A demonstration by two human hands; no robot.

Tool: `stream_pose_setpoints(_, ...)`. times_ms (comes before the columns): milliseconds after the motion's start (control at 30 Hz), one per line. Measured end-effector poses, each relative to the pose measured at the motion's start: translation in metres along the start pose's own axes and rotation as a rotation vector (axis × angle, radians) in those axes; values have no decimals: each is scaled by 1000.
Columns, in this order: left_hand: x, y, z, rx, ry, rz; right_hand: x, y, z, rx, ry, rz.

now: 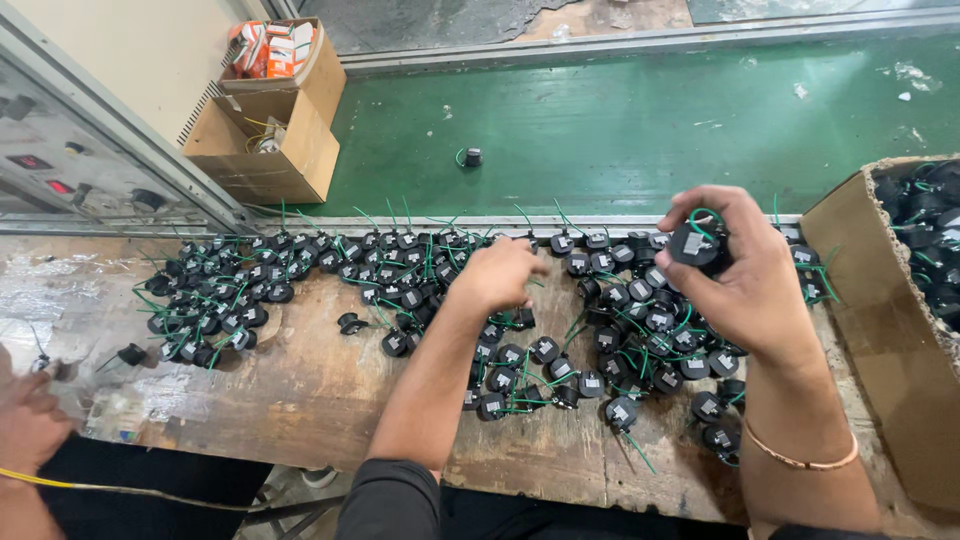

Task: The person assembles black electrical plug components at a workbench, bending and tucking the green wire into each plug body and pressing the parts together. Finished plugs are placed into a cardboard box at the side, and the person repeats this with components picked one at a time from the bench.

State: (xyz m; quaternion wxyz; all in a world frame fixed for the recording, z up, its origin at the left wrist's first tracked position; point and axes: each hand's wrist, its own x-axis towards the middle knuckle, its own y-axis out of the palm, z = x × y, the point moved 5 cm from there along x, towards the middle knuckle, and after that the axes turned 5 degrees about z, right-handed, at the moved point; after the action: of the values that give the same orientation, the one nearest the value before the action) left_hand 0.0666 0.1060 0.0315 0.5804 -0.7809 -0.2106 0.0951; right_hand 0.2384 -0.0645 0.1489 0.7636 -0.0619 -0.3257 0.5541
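Item: small black round parts (560,370) with green wire leads, spreading across the worn wooden bench (300,390) under and between both hands, labelled faces mostly turning upward, seemingly for easy picking.

Right hand (735,275): hovering raised above the pile's right end, wrist bent, fingers curling closed around one black part (697,245), its green lead looping over the fingertips.

Left hand (497,275): reaching forward with the forearm stretching over the bench, fingers drawn narrow and dipping into the parts beneath; whether it is gripping one, cannot tell.

Right of the right hand: cardboard box (880,330) holding more such parts.

Far left of the left hand: another person's hand (30,425) resting at the bench edge, beside a yellow cable (110,488).
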Motion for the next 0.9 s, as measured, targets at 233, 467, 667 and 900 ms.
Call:
stream_pose_setpoints(233, 12, 47, 39, 51, -214, 222, -3, -10, -1, 190, -44, 20)
stream_pose_setpoints(467, -12, -38, -13, -253, 7, -102, -6, -16, -3, -18, -65, -71)
stream_pose_setpoints(667, -44, -92, -82, -434, 428, -586, 1, 19, 6, -182, -169, 318)
stream_pose_setpoints(900, -49, -93, -97, -482, 510, -768, -10, 65, -3, 188, -267, 508)
